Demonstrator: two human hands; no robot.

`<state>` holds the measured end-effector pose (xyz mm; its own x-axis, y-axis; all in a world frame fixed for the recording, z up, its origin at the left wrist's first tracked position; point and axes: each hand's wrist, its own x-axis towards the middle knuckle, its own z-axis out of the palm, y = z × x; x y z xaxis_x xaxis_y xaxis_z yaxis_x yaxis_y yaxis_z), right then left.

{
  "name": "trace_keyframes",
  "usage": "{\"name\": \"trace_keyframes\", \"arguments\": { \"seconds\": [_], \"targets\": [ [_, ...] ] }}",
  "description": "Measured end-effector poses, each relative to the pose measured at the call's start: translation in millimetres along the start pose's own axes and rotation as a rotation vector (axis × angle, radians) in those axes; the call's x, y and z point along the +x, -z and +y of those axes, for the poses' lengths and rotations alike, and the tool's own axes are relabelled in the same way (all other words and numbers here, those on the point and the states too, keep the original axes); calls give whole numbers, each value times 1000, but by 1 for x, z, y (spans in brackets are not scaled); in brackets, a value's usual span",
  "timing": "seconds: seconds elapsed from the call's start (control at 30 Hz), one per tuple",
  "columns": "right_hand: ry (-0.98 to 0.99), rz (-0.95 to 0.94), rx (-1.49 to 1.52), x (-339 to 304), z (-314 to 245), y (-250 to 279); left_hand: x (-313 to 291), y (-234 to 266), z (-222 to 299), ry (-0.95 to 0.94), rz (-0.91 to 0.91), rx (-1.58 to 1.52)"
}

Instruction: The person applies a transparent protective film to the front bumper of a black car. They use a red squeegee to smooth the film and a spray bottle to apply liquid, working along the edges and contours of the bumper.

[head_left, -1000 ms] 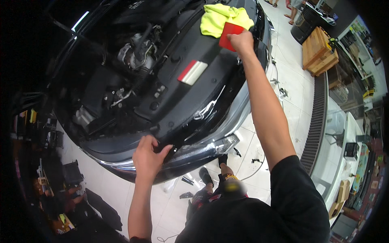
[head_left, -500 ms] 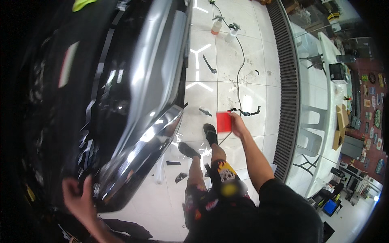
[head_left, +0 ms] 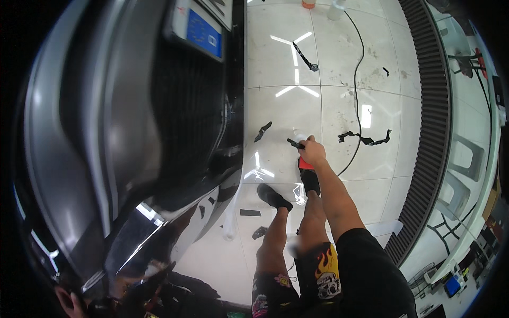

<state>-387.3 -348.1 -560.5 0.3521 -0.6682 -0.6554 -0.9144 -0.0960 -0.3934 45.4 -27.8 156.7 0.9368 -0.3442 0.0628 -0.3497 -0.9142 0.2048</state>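
My right hand (head_left: 314, 151) is closed, held out over the floor above my shoes. A small slim black tool (head_left: 296, 143) sticks out past its fingertips, its kind too small to make out. Below the fingers shows part of a flat red card (head_left: 306, 164). Only a bit of my left hand (head_left: 69, 303) appears at the lower left rim, beside the car's dark glossy bodywork; most of its fingers are hidden. The front of a dark grey car (head_left: 127, 122) fills the left side, with a plate with a blue panel (head_left: 204, 35) on it.
Black film scraps (head_left: 374, 140) and a black cable (head_left: 356, 79) lie on the white tiled floor. At the top stand two bottles, one clear (head_left: 336, 9). A dark floor grate (head_left: 432, 106) runs along the right, with grey stools (head_left: 466, 159) and a white table (head_left: 477, 233) beyond.
My view has swung toward the car's front and plate. The red card has turned and is mostly hidden now, while a black tool shows at my right hand. My left hand has dropped toward the lower left rim.
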Motion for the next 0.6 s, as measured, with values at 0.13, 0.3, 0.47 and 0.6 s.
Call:
{"name": "trace_keyframes", "arguments": {
  "seconds": [0.13,0.3,0.47,0.6],
  "targets": [
    [50,106,288,-85,10,27,20,-15,-37,-289,-87,55],
    [237,-246,1036,-243,-33,168,7,-34,4,-222,-94,-18],
    [708,-245,445,-408,-168,377,-7,-39,-1,-213,-69,-172],
    [1125,303,24,-426,-185,423,0,-26,33,-250,-52,-226]
  ]
}}
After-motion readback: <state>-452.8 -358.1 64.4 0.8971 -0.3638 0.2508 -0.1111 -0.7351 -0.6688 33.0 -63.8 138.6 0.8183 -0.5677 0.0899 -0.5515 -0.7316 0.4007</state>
